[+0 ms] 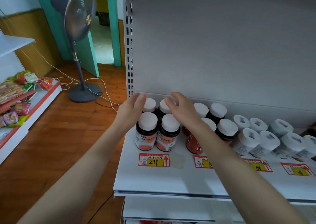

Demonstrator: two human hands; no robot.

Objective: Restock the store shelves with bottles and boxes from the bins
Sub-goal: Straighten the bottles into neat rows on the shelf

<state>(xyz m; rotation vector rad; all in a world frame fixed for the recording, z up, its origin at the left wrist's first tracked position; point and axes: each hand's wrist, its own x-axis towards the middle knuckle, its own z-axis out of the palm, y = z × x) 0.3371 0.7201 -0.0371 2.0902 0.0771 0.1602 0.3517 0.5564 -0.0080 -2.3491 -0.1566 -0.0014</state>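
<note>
My left grip (132, 110) hangs with fingers loose and straight, holding nothing, at 9 o'clock of the four dark bottles (147, 133) at the left end of the shelf (153, 177); my right grip (182, 110) is just as slack at their 3 o'clock. The two rear caps (150, 104) sit between my palms, and I cannot tell whether either touches.

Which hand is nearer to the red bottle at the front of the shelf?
Right. The right hand is just behind and left of the red bottle, above the white caps. The left hand is farther left, beyond the two front dark bottles.
</note>
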